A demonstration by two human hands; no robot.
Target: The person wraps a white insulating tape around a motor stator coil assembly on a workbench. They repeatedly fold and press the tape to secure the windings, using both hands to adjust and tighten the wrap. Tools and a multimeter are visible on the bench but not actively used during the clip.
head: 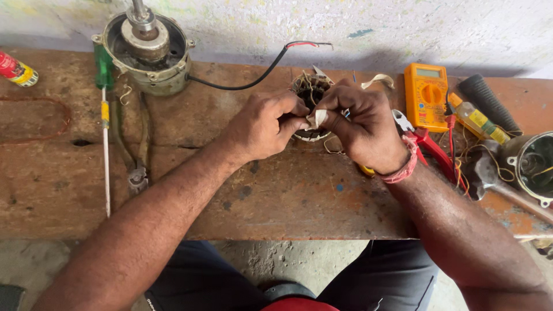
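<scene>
A small round motor stator [310, 92] with loose copper wire sits on the worn wooden bench [276, 196] at mid-back. Both hands are closed around it. My left hand [266, 124] grips its left side, fingers curled. My right hand [362, 124] covers its right side and pinches a pale strip of insulating paper [315, 118] against the stator with the left thumb. Another pale strip [377, 80] curls behind the right hand. A red thread band circles my right wrist.
A motor housing with shaft [147, 49] and black-and-red cable [259, 75] stands back left. Beside it lie a green-handled screwdriver [105, 109] and pliers [135, 150]. An orange multimeter [425, 95], red-handled cutters [429, 147], hammer [495, 181] and a metal cover [533, 164] crowd the right.
</scene>
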